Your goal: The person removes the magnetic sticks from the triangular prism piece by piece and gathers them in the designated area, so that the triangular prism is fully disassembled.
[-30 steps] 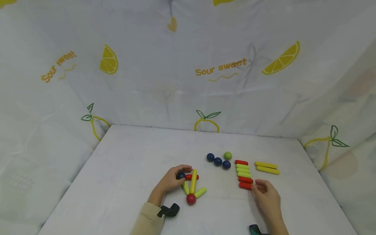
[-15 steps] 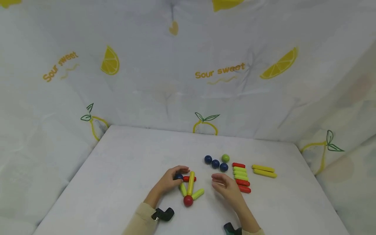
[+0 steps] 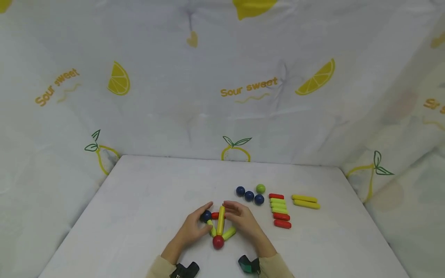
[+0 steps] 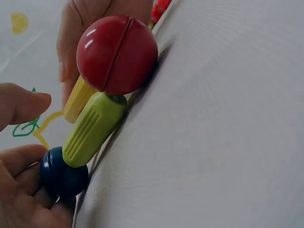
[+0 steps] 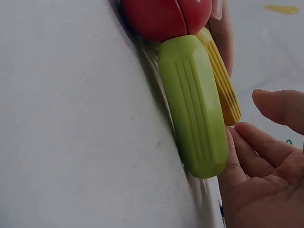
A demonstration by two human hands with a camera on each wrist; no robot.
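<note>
A toy construction of balls and ridged rods lies on the table in front of me. Its red ball joins a yellow rod and two light green rods, the left one leading to a blue ball. From that blue ball a short red rod extends rightward, passing behind the yellow rod. My left hand has its fingers against the blue ball, the thumb standing apart. On the other side, my right hand has relaxed fingers by the yellow rod and the free right green rod.
Behind and right of the construction are several loose blue balls and a green ball. A column of red and light green rods lies to their right, with two yellow rods beyond. A printed cloth backs the white table.
My right hand has left the red rods and moved left to the construction, carrying nothing visible. My left thumb has come off the blue ball. The head view has shifted slightly.
</note>
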